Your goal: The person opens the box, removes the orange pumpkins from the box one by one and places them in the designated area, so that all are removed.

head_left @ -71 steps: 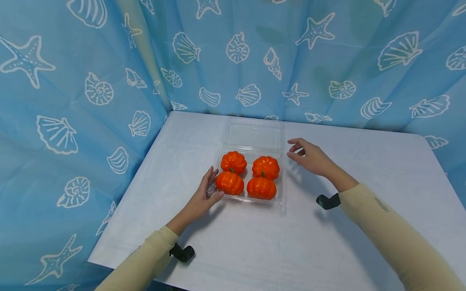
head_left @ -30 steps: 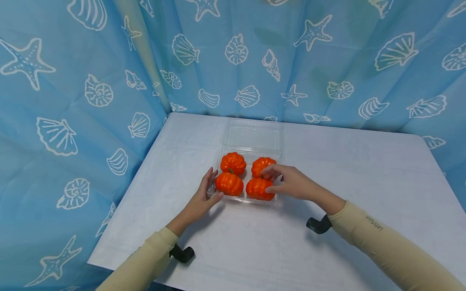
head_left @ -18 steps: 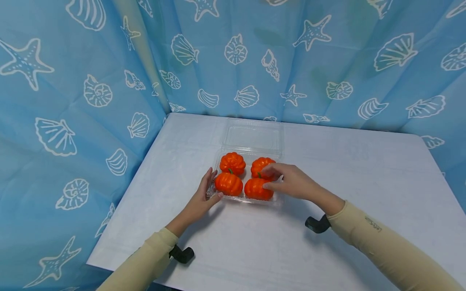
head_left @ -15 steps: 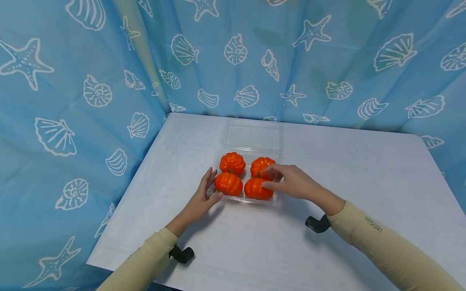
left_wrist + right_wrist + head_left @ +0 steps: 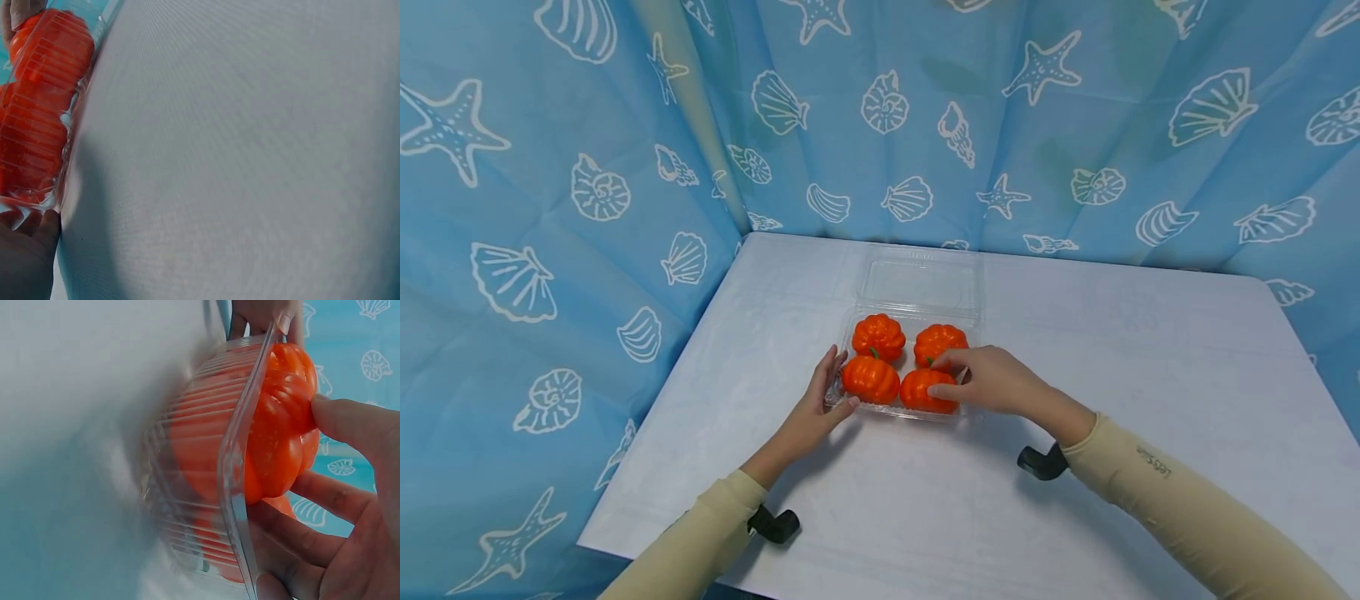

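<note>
A clear plastic clamshell container stands on the table with its lid folded back. Inside are several orange toy pumpkins, two of which show green stems. My left hand holds the container's left end, with the thumb at the front corner. My right hand grips the front right pumpkin. In the right wrist view the thumb presses one side of that pumpkin and the fingers reach round the other. The back right pumpkin lies just behind it. Two pumpkins sit on the left, the nearer one beside my left hand.
A white cloth covers the table. Behind and to the left hangs a blue curtain with white shells and starfish. Black wrist cameras jut out below the left sleeve and the right sleeve.
My right hand came from beside the container to the front right pumpkin, then shifted slightly left and closer around it. That pumpkin moved a little left. My left hand stayed put.
</note>
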Demonstrator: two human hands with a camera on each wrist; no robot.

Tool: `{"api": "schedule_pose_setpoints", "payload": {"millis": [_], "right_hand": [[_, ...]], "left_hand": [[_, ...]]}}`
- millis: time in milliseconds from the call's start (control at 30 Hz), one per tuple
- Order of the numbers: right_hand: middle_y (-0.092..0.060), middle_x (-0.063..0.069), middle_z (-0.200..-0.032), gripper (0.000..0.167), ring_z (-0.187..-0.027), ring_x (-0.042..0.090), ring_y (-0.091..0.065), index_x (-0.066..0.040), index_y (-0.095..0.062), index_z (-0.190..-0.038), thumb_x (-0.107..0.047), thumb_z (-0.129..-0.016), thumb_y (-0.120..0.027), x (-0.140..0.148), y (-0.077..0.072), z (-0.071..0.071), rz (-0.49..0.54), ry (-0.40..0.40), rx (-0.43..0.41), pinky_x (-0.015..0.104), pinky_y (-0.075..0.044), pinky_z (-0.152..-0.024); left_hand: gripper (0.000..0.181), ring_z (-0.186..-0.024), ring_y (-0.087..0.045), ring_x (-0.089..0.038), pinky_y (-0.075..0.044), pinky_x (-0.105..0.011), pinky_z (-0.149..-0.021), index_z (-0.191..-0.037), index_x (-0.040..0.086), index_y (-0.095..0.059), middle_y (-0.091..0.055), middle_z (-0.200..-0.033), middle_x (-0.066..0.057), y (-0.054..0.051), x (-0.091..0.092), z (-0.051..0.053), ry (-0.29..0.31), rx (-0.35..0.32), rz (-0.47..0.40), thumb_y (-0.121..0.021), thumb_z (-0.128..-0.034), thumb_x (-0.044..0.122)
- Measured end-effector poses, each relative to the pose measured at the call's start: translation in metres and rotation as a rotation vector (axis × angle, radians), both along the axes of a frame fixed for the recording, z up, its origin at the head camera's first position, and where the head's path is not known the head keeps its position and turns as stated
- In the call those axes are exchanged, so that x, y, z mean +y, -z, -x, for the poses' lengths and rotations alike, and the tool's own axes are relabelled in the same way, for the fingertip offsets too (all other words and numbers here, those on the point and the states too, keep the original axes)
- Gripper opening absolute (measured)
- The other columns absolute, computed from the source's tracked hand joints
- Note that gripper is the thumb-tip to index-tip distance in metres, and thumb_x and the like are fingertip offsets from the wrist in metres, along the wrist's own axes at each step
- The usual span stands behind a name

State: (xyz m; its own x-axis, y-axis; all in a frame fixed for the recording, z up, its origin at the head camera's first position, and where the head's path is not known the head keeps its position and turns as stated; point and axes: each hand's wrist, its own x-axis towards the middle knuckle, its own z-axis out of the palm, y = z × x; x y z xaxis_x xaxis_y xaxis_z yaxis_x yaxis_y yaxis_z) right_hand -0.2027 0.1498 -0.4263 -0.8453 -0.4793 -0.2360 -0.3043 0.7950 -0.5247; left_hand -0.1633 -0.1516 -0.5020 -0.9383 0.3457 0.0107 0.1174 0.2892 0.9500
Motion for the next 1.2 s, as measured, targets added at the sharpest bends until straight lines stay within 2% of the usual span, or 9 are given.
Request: {"api": "schedule_pose_setpoints", "payload": {"millis": [367, 600, 700, 967, 1200], "right_hand": [[-0.07, -0.001, -0.103, 0.041, -0.09, 0.018, -0.063, -0.017, -0.071, -0.121, -0.04, -0.088, -0.078, -0.0006, 0.0011, -0.0037, 0.06, 0.015, 0.022, 0.03, -0.056, -0.071], [-0.069, 0.0, -0.107, 0.042, -0.094, 0.02, -0.063, -0.016, -0.069, -0.123, -0.037, -0.088, -0.079, -0.0009, 0.0023, -0.006, 0.095, 0.011, 0.029, 0.031, -0.057, -0.074], [-0.067, -0.001, -0.109, 0.042, -0.095, 0.019, -0.062, -0.019, -0.068, -0.126, -0.036, -0.089, -0.079, -0.001, 0.0041, -0.0066, 0.11, 0.008, 0.023, 0.031, -0.057, -0.076], [-0.066, -0.002, -0.106, 0.039, -0.094, 0.019, -0.061, -0.021, -0.068, -0.128, -0.035, -0.092, -0.075, -0.0006, 0.0033, -0.0098, 0.12, -0.023, 0.039, 0.032, -0.056, -0.077], [-0.067, -0.003, -0.103, 0.036, -0.093, 0.021, -0.061, -0.019, -0.07, -0.124, -0.037, -0.092, -0.075, -0.005, 0.0053, -0.01, 0.126, 0.005, 0.07, 0.032, -0.056, -0.076]], "left_hand": [[0.09, -0.155, -0.017, -0.029, -0.031, -0.059, -0.115, -0.164, 0.014, -0.003, -0.017, -0.169, -0.011, -0.0016, 0.0002, -0.0008, 0.002, -0.004, 0.005, -0.065, -0.0994, 0.018], [0.091, -0.155, -0.017, -0.027, -0.029, -0.058, -0.117, -0.165, 0.015, -0.002, -0.018, -0.169, -0.009, -0.0022, 0.0003, -0.0013, -0.003, -0.009, 0.0, -0.066, -0.0991, 0.017], [0.091, -0.155, -0.017, -0.027, -0.031, -0.058, -0.116, -0.164, 0.015, -0.003, -0.018, -0.169, -0.01, -0.0024, 0.0006, -0.0011, -0.002, -0.011, -0.003, -0.066, -0.0991, 0.017], [0.09, -0.155, -0.016, -0.029, -0.031, -0.059, -0.116, -0.164, 0.011, -0.001, -0.016, -0.169, -0.013, -0.0008, 0.0006, -0.0002, -0.001, -0.005, -0.004, -0.064, -0.0997, 0.014], [0.089, -0.155, -0.016, -0.027, -0.03, -0.059, -0.116, -0.165, 0.015, -0.003, -0.017, -0.17, -0.009, 0.0022, -0.0009, 0.0001, -0.004, -0.011, -0.01, -0.065, -0.0999, 0.017]]}}
